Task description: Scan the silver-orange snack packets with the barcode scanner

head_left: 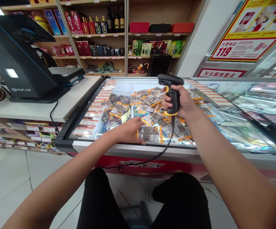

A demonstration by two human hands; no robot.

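My right hand [177, 100] is wrapped round the grip of a black and yellow barcode scanner [170, 79], held above the glass top of a chest freezer. Its black cable [172, 133] hangs down in front of the freezer. My left hand [129, 129] is at the near edge of the glass, thumb and fingers apart around the left end of a small snack packet [149, 134] with orange edges. Whether the fingertips touch it I cannot tell. Many similar packets [152, 100] lie in a loose heap beneath and beyond both hands.
The freezer's rim [85, 145] runs along my front, above my knees. At the left, a dark point-of-sale machine [30, 70] stands on a white counter [68, 101]. Shelves [102, 35] of bottles and boxes line the back. A fire-safety poster [245, 35] hangs at the right.
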